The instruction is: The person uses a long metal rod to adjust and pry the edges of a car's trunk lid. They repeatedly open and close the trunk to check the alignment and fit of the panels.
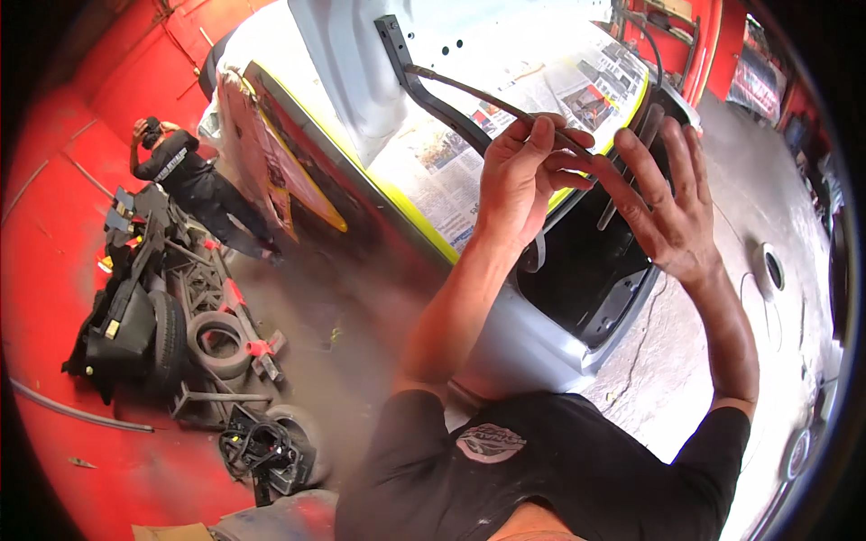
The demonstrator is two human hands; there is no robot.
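Note:
Beside an open silver car body (541, 334), my left hand (528, 171) is closed with fingers and thumb around a thin dark rod (469, 90). The rod's far end meets a dark bent metal arm (431, 101) on the raised pale panel (347, 81). My right hand (672, 212) is raised with its fingers spread, its index fingertip close to the rod's near end; whether they touch I cannot tell. Behind those fingers, a grey tubular bar (607, 216) slants over the dark opening (564, 279). Newspaper (442, 194) edged with yellow tape covers the surface beyond my left hand.
At the left, a person in dark clothes (185, 176) stands with arms raised to the head. Several tyres (219, 345) and black car parts (126, 325) are piled by the red wall (54, 225). A masked panel (262, 153) flanks the car; concrete floor (667, 352) lies right.

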